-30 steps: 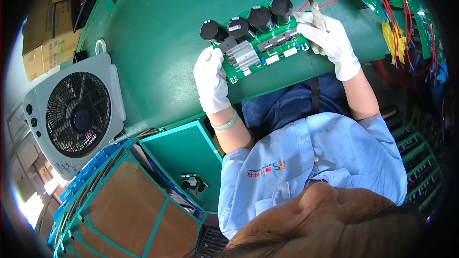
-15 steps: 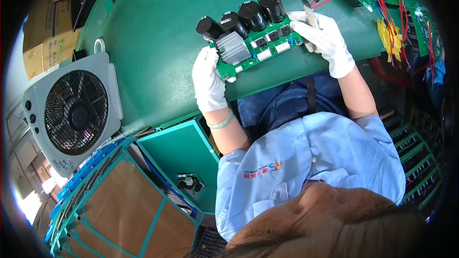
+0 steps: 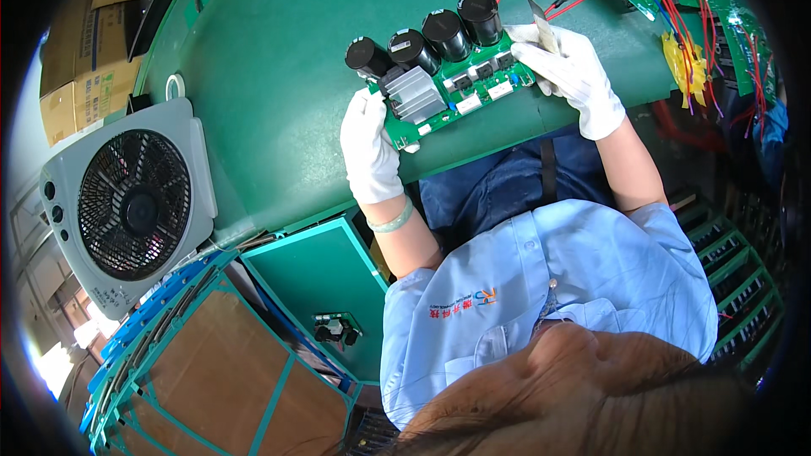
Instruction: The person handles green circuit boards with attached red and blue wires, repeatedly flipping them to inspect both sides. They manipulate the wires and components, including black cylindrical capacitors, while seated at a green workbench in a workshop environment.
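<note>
A green circuit board (image 3: pixel 444 116) is held tilted over the near part of the workbench. Several black cylindrical capacitors (image 3: pixel 411 50) stand along its far side, and a grey finned heat sink (image 3: pixel 416 95) sits towards its left end. White gloves cover both hands. My left hand (image 3: pixel 369 142) is closed on the board's left end, its fingertips partly hidden behind it. At the right end, my right hand (image 3: pixel 568 70) grips the board's edge. A flat metal blade (image 3: pixel 542 24) with a pale lower part also sticks up between the right hand's thumb and fingers.
The green workbench (image 3: pixel 279 93) spreads around the hands. At left stands a grey box fan (image 3: pixel 139 203), with cardboard boxes (image 3: pixel 89 67) behind it. More circuit boards with red and blue wires (image 3: pixel 676 17) lie at far right. Another small board (image 3: pixel 336 329) shows below, left of me.
The board has tipped slightly in my hands, its near edge sitting a little lower in the picture. Both hands keep their hold, and the blade stays in the right one.
</note>
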`<state>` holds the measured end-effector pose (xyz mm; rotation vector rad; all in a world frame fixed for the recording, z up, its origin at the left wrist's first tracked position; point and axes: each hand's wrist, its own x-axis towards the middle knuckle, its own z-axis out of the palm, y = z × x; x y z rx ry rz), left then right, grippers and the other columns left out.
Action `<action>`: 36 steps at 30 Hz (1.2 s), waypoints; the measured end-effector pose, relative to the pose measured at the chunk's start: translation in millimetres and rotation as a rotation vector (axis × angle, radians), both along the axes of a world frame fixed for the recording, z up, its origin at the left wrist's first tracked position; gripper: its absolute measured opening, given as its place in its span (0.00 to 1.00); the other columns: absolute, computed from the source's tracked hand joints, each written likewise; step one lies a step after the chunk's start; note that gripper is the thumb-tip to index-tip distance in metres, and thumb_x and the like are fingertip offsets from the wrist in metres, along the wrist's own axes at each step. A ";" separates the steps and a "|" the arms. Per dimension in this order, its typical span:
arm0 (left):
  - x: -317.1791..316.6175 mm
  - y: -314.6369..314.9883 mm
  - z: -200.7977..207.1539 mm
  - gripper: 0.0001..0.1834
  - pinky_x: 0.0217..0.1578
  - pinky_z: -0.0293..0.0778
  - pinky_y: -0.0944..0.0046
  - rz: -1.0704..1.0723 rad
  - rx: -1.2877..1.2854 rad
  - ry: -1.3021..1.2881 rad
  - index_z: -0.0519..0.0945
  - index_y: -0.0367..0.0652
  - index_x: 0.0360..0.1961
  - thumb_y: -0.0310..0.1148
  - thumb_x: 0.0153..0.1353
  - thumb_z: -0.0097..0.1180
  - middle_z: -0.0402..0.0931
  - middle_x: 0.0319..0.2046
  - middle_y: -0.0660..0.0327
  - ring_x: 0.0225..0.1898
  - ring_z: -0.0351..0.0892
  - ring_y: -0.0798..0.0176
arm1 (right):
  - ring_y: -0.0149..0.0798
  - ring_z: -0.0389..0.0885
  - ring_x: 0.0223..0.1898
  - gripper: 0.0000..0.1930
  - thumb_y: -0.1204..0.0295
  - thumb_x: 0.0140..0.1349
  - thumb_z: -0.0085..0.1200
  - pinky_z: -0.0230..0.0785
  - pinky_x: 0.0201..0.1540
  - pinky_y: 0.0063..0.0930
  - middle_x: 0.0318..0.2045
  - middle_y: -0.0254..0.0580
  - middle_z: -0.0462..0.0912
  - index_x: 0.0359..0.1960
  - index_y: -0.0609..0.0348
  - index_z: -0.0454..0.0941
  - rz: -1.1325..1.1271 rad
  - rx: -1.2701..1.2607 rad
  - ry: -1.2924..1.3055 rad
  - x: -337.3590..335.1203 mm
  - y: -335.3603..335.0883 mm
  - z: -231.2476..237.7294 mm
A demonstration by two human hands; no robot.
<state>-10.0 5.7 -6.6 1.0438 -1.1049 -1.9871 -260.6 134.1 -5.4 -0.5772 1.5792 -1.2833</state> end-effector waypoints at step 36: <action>5.7 4.7 -15.1 0.14 0.49 0.68 0.68 0.118 -0.138 0.018 0.74 0.34 0.51 0.27 0.66 0.52 0.76 0.44 0.61 0.45 0.73 0.70 | 0.19 0.68 0.18 0.19 0.67 0.64 0.63 0.61 0.22 0.17 0.24 0.31 0.80 0.54 0.63 0.82 0.041 -0.067 0.183 5.4 5.6 -2.2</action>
